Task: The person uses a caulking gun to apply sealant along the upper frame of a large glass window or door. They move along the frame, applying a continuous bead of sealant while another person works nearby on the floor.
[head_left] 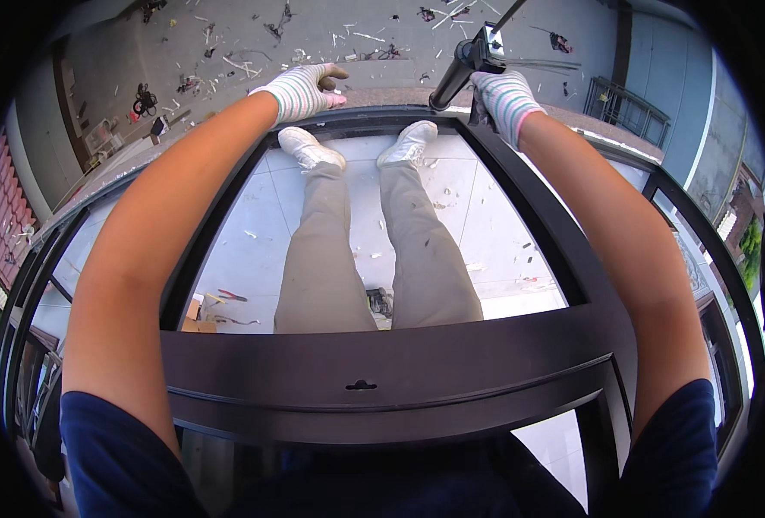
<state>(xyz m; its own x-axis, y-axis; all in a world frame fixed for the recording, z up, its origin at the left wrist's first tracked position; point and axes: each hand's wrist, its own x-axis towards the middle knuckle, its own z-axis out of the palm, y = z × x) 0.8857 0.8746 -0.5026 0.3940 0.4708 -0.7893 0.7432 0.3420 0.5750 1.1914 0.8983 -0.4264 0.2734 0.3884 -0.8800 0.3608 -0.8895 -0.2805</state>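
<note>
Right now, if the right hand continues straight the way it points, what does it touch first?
Probably nothing close: the right hand, holding the caulking gun, points beyond the window frame toward the littered ground below. Depth is unclear.

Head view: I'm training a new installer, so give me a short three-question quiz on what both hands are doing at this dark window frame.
1. True or false: both hands wear striped knit gloves.
2. What does the right hand grip? A) hammer B) black caulking gun C) drill
3. The left hand rests at the far edge of the dark metal window frame. What lies on the grey ground beyond it?

Key: 1 true; 2 B; 3 scattered scraps and debris.
</note>
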